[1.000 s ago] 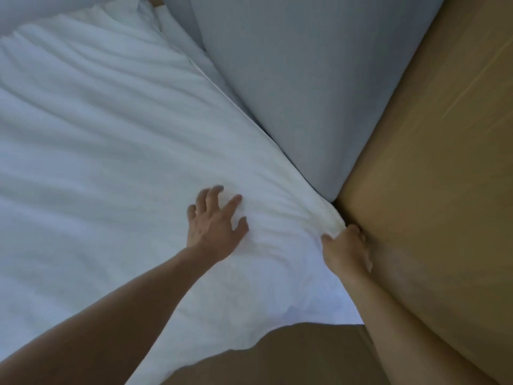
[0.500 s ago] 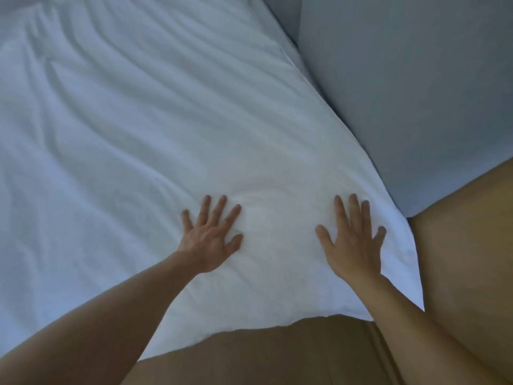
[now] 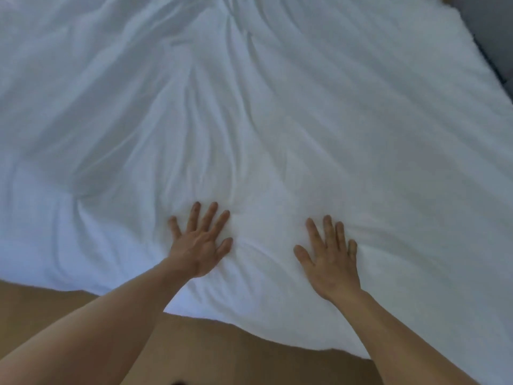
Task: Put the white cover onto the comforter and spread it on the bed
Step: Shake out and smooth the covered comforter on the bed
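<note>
The white covered comforter [image 3: 277,120] lies spread over the bed and fills most of the view, with long wrinkles running away from me. My left hand [image 3: 201,241] rests flat on it near the front edge, fingers apart. My right hand [image 3: 330,257] lies flat beside it to the right, fingers apart too. Neither hand grips any fabric. The bed beneath is hidden by the comforter.
A brown wooden floor [image 3: 222,354] shows along the bottom, below the comforter's near edge. A grey wall [image 3: 491,26] stands at the top right, close to the comforter's right side.
My right hand let go of the corner by the wall and now lies flat on the comforter. The view swung left and up, showing more of the spread comforter.
</note>
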`<state>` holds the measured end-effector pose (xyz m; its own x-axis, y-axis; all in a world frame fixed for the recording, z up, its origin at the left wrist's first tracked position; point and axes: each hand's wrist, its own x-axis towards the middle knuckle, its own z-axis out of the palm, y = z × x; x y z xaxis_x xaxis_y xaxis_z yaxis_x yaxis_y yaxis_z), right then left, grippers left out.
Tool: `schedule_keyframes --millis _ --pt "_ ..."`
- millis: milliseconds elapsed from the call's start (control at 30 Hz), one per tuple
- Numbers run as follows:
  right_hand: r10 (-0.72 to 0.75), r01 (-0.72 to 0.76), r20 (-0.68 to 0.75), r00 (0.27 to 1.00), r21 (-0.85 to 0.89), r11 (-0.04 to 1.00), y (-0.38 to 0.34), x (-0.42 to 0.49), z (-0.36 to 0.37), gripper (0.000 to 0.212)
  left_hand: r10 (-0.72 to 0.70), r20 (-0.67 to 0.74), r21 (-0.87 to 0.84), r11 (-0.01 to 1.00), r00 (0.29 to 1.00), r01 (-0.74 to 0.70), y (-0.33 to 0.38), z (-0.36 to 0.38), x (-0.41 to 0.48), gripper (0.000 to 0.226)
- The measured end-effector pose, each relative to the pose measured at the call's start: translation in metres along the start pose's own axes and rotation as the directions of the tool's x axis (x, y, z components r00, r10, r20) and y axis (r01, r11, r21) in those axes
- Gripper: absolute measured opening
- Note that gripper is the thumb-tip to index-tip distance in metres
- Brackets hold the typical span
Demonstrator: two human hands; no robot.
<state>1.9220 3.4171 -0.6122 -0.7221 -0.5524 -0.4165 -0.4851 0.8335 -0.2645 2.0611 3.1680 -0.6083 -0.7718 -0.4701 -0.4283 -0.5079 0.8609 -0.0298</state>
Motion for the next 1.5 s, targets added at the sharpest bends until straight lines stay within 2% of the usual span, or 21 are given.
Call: schedule_keyframes --millis 333,400,433,467,500,533,567,600,633,667,700,800,867,967,1033,1100,1233,1300,1367,1433,1500 --pt "-0.214 0.217 0.037 0.976 -0.129 0.968 -0.222 0.04 0.079 0.075 -0.07 -0.055 -0.063 0.996 0.996 0.066 -0.206 0.025 -0.024 0.083" --pt "-0.282 0.289 0.071 0.957 -0.133 0.948 -0.256 0.047 0.082 0.077 -0.163 -0.116 -0.145 0.979 0.98 0.145 -0.245 0.031 -0.032 0.081" --pt "-0.328 0.338 0.1 0.939 -0.117 0.934 -0.273 0.051 0.082 0.079 -0.271 -0.148 -0.245 0.942 0.951 0.23 -0.263 0.032 -0.036 0.079" --pt "-0.369 0.381 0.127 0.921 -0.087 0.92 -0.29 0.055 0.084 0.083 -0.418 -0.161 -0.39 0.859 0.894 0.331 -0.28 0.032 -0.039 0.078" --pt "-0.399 0.411 0.146 0.905 -0.062 0.91 -0.306 0.057 0.086 0.087 -0.593 -0.123 -0.564 0.702 0.796 0.435 -0.297 0.033 -0.039 0.08" --pt "-0.417 0.428 0.152 0.896 -0.047 0.903 -0.32 0.059 0.09 0.092 -0.754 -0.009 -0.734 0.451 0.657 0.508 -0.314 0.032 -0.038 0.085" --pt "-0.423 0.435 0.149 0.894 -0.052 0.899 -0.332 0.059 0.094 0.1 -0.848 0.17 -0.844 0.137 0.501 0.519 -0.332 0.031 -0.037 0.09" --pt "-0.423 0.436 0.142 0.895 -0.072 0.897 -0.343 0.057 0.098 0.109 -0.846 0.374 -0.866 -0.171 0.38 0.47 -0.348 0.031 -0.038 0.095" --pt "-0.424 0.438 0.135 0.896 -0.104 0.893 -0.351 0.055 0.103 0.117 -0.772 0.546 -0.82 -0.41 0.327 0.401 -0.361 0.037 -0.039 0.097" --pt "-0.435 0.451 0.132 0.891 -0.135 0.882 -0.358 0.053 0.107 0.121 -0.679 0.654 -0.755 -0.557 0.334 0.346 -0.369 0.044 -0.043 0.097" --pt "-0.454 0.469 0.125 0.882 -0.15 0.87 -0.363 0.052 0.11 0.125 -0.596 0.714 -0.698 -0.641 0.368 0.318 -0.373 0.055 -0.046 0.096" --pt "-0.5 0.507 0.088 0.862 -0.1 0.856 -0.367 0.058 0.111 0.114 -0.404 0.748 -0.57 -0.798 0.527 0.198 -0.372 0.081 -0.046 0.081" --pt "-0.498 0.501 0.052 0.866 -0.08 0.862 -0.362 0.066 0.106 0.099 -0.394 0.726 -0.517 -0.853 0.564 0.069 -0.372 0.089 -0.041 0.079" --pt "-0.456 0.451 -0.077 0.887 -0.073 0.89 -0.367 0.076 0.097 0.087 -0.451 0.699 -0.486 -0.869 0.555 -0.093 -0.38 0.091 -0.044 0.075" --pt "-0.435 0.426 -0.129 0.891 -0.093 0.9 -0.382 0.076 0.097 0.081 -0.488 0.684 -0.499 -0.855 0.541 -0.141 -0.382 0.088 -0.053 0.066" --pt "-0.495 0.481 -0.131 0.859 -0.126 0.868 -0.401 0.074 0.103 0.075 -0.554 0.652 -0.563 -0.811 0.518 -0.16 -0.383 0.088 -0.065 0.053" --pt "-0.572 0.553 -0.047 0.819 -0.202 0.808 -0.421 0.079 0.113 0.075 -0.738 0.562 -0.752 -0.644 0.372 -0.142 -0.408 0.094 -0.092 0.037" --pt "-0.566 0.54 -0.06 0.823 -0.229 0.81 -0.417 0.086 0.113 0.077 -0.823 0.489 -0.853 -0.52 0.288 -0.039 -0.427 0.096 -0.11 0.031" --pt "-0.556 0.524 -0.073 0.828 -0.254 0.813 -0.41 0.094 0.111 0.078 -0.875 0.431 -0.898 -0.439 0.22 0.011 -0.433 0.1 -0.12 0.044" --pt "-0.552 0.514 -0.08 0.83 -0.273 0.813 -0.406 0.1 0.112 0.076 -0.846 0.471 -0.863 -0.5 0.249 -0.068 -0.43 0.107 -0.117 0.042" --pt "-0.558 0.511 -0.111 0.822 -0.288 0.81 -0.404 0.103 0.116 0.073 -0.716 0.618 -0.683 -0.694 0.325 -0.228 -0.42 0.121 -0.109 0.033"
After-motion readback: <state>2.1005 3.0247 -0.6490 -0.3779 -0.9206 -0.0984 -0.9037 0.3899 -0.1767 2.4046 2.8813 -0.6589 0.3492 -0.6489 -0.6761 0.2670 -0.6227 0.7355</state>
